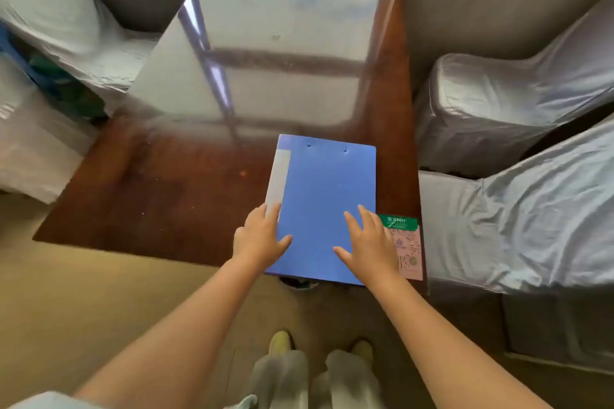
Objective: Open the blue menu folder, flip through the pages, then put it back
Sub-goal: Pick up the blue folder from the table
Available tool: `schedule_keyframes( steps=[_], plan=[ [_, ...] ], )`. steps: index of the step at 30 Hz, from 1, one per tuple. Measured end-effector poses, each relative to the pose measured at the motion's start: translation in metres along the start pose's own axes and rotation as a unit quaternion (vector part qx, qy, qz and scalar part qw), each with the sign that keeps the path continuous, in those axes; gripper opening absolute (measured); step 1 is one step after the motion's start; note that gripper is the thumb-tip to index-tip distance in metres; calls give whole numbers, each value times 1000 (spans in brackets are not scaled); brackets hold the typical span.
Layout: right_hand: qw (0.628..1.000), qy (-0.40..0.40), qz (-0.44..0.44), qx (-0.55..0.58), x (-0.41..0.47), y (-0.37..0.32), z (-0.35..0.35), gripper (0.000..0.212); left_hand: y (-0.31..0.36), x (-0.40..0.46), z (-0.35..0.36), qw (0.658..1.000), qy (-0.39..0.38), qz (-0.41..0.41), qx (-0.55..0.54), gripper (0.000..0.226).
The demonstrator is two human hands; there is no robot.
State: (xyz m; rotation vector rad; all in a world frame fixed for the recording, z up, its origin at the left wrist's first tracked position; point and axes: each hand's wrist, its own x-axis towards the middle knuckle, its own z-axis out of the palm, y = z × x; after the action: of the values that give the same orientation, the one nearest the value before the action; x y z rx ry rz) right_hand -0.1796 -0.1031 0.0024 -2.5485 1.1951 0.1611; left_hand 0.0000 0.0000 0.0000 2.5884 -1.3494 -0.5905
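The blue menu folder [327,196] lies closed and flat on the glossy brown table [159,196], near its front right corner, with a pale spine strip along its left side. Its near edge juts slightly past the table's front edge. My left hand [260,237] rests flat on the folder's lower left part, fingers spread over the spine. My right hand [368,244] lies flat on the lower right part, fingers apart. Neither hand grips anything.
A pink card with a green header [407,249] lies on the table just right of the folder. Chairs in pale grey covers [518,209] stand along the right and at the far left [56,26]. My feet [319,347] stand on the tan floor below.
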Motion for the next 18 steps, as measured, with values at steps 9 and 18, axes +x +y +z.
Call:
schedule_keyframes(
  steps=[9,18],
  plan=[
    [999,-52,-3,-10,-3,-6,46,67,-11,-2,23,990,-29,-90,-108,83],
    [998,-56,-16,-25,-2,-7,53,71,-27,6,12,900,-19,-243,-360,21]
  ],
)
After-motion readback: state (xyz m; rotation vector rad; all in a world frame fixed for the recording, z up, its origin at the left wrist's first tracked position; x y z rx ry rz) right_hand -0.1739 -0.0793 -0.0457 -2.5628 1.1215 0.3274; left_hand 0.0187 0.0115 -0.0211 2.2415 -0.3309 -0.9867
